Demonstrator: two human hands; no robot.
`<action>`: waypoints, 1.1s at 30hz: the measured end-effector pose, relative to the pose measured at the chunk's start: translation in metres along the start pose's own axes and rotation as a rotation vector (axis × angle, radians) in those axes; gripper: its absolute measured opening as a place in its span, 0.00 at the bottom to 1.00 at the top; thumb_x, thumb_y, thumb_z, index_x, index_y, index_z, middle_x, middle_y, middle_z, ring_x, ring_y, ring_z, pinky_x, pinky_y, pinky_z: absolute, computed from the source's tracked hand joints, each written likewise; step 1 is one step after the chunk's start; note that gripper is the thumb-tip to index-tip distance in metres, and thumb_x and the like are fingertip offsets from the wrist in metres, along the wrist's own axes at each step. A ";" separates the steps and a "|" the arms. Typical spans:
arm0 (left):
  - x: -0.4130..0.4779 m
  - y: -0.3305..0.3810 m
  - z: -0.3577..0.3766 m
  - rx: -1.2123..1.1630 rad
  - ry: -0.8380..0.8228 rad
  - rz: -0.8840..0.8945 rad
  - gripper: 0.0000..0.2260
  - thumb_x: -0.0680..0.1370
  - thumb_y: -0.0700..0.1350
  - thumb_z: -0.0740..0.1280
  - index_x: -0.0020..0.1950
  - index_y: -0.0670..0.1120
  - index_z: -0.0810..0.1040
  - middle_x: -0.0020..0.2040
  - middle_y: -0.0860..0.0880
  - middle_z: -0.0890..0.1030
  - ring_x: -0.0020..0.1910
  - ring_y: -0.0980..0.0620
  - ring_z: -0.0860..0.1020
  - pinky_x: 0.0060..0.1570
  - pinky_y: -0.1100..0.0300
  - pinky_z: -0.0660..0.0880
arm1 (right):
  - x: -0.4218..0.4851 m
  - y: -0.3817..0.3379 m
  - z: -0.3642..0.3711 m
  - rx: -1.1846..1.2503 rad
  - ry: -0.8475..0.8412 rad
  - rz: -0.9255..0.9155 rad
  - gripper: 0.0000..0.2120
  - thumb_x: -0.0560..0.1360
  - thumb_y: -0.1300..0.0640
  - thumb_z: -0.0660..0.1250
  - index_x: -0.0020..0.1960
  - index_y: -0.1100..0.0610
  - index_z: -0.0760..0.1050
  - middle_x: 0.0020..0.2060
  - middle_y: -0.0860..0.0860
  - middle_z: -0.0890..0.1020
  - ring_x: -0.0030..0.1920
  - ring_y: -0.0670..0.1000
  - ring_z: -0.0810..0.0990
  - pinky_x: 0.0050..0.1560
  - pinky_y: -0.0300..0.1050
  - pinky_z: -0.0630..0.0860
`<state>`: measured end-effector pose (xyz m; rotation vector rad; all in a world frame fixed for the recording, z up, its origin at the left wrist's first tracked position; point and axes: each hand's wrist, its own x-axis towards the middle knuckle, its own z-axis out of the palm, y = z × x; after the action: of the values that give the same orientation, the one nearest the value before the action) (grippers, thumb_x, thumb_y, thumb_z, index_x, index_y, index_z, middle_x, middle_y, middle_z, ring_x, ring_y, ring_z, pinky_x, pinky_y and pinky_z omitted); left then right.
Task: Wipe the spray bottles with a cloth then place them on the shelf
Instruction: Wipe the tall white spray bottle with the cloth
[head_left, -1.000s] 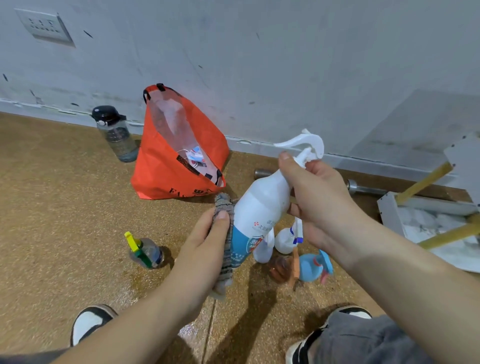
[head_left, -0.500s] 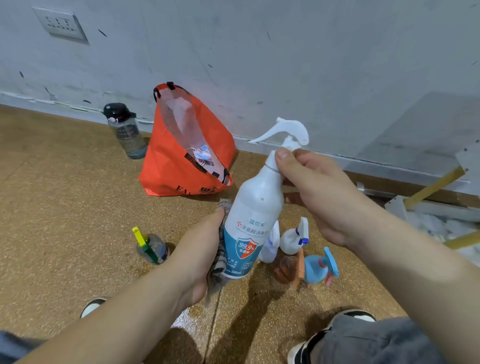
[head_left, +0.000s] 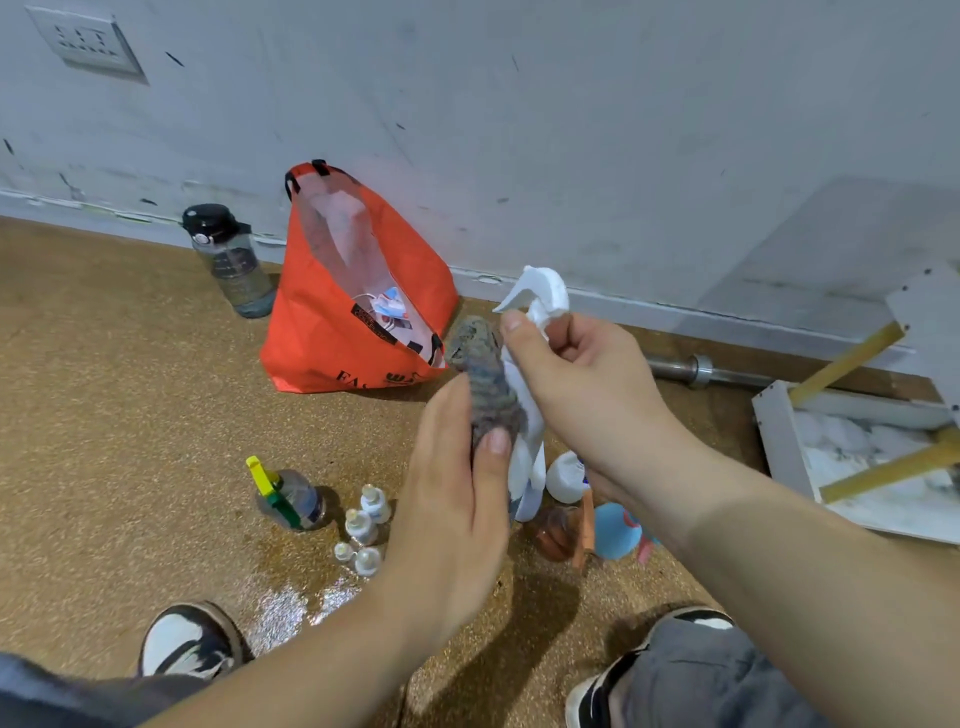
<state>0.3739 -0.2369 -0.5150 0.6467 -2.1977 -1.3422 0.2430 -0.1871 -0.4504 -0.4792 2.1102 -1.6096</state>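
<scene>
You're mid-wipe: your right hand (head_left: 587, 384) grasps the white spray bottle (head_left: 540, 293) at its neck, your left hand (head_left: 452, 499) pinches the grey cloth (head_left: 485, 379) against it, and next comes the white shelf (head_left: 779, 441), well right of your fingers.

Spray bottle (head_left: 527, 457) held mid-frame above floor (head_left: 130, 415), cloth (head_left: 488, 395) against its left side, left hand (head_left: 452, 499) gripping cloth, right hand (head_left: 582, 384) at bottle's neck. Bag (head_left: 332, 343) behind them against wall (head_left: 571, 130), water bottle (head_left: 234, 265) just left of bag. On floor below hands: small bottles (head_left: 363, 525) in a cluster, trigger bottle (head_left: 285, 499) left of them, more sprayers (head_left: 563, 475) to the right (partly hidden by arm). Shelf (head_left: 779, 441) far right, metal bar (head_left: 696, 370) at wall base just left of it
</scene>
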 end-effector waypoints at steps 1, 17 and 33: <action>-0.006 -0.005 0.001 -0.032 -0.017 -0.084 0.21 0.86 0.58 0.51 0.80 0.59 0.60 0.74 0.64 0.67 0.76 0.64 0.63 0.72 0.71 0.58 | 0.002 -0.001 -0.002 -0.004 0.025 0.001 0.20 0.78 0.43 0.71 0.36 0.52 0.69 0.23 0.41 0.66 0.25 0.44 0.64 0.28 0.37 0.63; 0.018 -0.007 -0.020 -0.050 0.005 0.011 0.13 0.89 0.50 0.53 0.69 0.57 0.73 0.64 0.57 0.79 0.64 0.62 0.77 0.62 0.60 0.75 | 0.001 0.000 -0.002 0.123 0.017 0.131 0.20 0.80 0.43 0.69 0.48 0.62 0.81 0.39 0.58 0.85 0.40 0.55 0.83 0.49 0.60 0.83; 0.019 -0.011 -0.024 0.079 -0.035 0.133 0.18 0.87 0.50 0.55 0.76 0.51 0.71 0.70 0.54 0.76 0.72 0.52 0.73 0.69 0.49 0.71 | -0.007 -0.003 0.001 0.190 -0.008 0.275 0.21 0.80 0.42 0.69 0.54 0.62 0.83 0.49 0.63 0.87 0.54 0.66 0.85 0.53 0.72 0.81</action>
<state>0.3760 -0.2691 -0.5126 0.4993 -2.2884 -1.2141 0.2496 -0.1851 -0.4469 -0.1258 1.8972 -1.6197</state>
